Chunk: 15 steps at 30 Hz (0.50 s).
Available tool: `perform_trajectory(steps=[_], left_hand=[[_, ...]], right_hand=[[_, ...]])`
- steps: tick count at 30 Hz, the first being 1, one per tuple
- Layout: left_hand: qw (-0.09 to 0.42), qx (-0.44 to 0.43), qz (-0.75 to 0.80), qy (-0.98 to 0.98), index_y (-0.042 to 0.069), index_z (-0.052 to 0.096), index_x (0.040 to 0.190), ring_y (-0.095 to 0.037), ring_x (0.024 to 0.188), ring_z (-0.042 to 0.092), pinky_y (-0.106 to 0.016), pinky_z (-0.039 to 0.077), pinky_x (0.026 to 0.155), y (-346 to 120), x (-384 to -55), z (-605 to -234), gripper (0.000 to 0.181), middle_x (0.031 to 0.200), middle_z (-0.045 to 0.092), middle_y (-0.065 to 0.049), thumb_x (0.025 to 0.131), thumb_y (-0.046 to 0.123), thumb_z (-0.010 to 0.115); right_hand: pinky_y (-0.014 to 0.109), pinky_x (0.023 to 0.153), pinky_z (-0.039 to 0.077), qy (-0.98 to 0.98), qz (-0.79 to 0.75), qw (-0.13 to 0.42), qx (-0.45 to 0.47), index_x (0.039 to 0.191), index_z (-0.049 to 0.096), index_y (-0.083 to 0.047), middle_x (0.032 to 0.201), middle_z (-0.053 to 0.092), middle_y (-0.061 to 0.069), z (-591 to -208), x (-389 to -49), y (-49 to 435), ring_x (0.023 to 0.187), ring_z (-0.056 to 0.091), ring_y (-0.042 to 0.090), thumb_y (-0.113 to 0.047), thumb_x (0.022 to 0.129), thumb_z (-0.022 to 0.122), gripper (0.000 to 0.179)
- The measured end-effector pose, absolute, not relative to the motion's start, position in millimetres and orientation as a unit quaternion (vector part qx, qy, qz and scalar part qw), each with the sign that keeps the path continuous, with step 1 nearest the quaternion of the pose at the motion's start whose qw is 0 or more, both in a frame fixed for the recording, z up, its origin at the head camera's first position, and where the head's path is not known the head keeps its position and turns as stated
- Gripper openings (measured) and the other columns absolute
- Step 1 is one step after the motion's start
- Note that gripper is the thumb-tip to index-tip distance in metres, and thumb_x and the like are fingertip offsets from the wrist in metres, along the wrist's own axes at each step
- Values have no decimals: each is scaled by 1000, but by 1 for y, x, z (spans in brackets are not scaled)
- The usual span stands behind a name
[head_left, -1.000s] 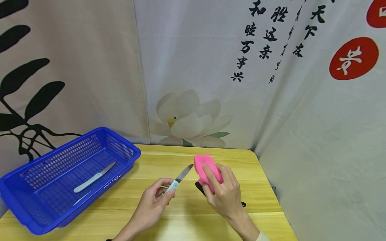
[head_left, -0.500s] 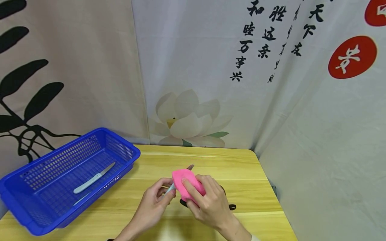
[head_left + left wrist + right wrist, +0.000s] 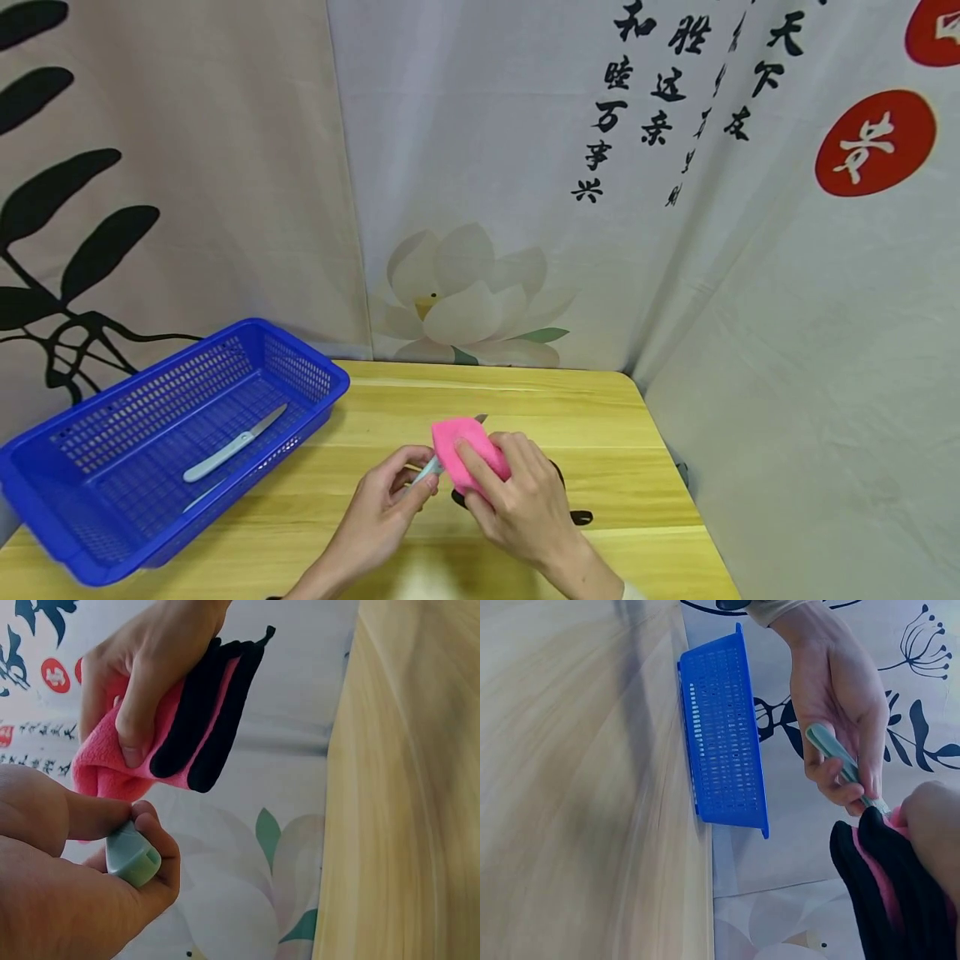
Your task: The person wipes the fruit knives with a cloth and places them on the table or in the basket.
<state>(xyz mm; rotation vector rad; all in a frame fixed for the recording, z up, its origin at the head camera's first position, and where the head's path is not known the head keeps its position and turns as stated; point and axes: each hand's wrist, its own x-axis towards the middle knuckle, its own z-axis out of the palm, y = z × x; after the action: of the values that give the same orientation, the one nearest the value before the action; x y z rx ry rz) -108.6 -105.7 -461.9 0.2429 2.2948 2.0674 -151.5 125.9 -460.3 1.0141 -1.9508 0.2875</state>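
Observation:
My left hand (image 3: 382,507) grips the pale green handle of a knife (image 3: 427,472), its blade pointing away to the upper right. A folded pink cloth (image 3: 467,454) with black edging lies over the blade, so only the tip shows past it. My right hand (image 3: 521,500) pinches this cloth against the knife. From the left wrist view, the handle's end (image 3: 133,859) sticks out of the left fist, and the cloth's black edges (image 3: 217,727) hang beside the right thumb. In the right wrist view, the handle (image 3: 832,750) runs between the left thumb and fingers.
A blue plastic basket (image 3: 168,533) stands at the left of the wooden table (image 3: 600,467). Inside it lies a knife with a pale handle (image 3: 225,454), and part of another pale thing shows near its front wall. Printed curtains hang behind and to the right.
The right hand has brought the pink cloth leftward onto the knife blade, which was bare a second ago. Since half a second ago, both hands have shifted only slightly.

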Motion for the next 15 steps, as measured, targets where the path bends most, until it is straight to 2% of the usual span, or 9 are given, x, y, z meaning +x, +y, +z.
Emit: perform_trajectory(steps=[5,11,15], left_hand=[[32,82,667,740,2,65,143,-10,102,71,-23,63,89,-108,-108,-462,30,118,73,-14,114,12,66],[42,69,658,749,6,68,138,-12,98,71,-24,62,84,-108,-108,-461,25,112,72,-12,113,9,67],[37,69,656,751,7,69,136,-12,97,71,-24,62,82,-107,-107,-462,23,110,73,-12,112,8,68]], right_hand=[[31,68,54,-798,114,445,390,137,79,-17,107,70,13,-458,-155,130,86,61,23,-23,97,66,42],[33,67,54,-809,115,444,369,137,79,-17,106,70,14,-457,-160,136,85,60,23,-28,109,55,38],[35,68,56,-813,116,446,355,134,79,-16,107,70,16,-457,-165,141,87,62,25,-30,110,54,37]])
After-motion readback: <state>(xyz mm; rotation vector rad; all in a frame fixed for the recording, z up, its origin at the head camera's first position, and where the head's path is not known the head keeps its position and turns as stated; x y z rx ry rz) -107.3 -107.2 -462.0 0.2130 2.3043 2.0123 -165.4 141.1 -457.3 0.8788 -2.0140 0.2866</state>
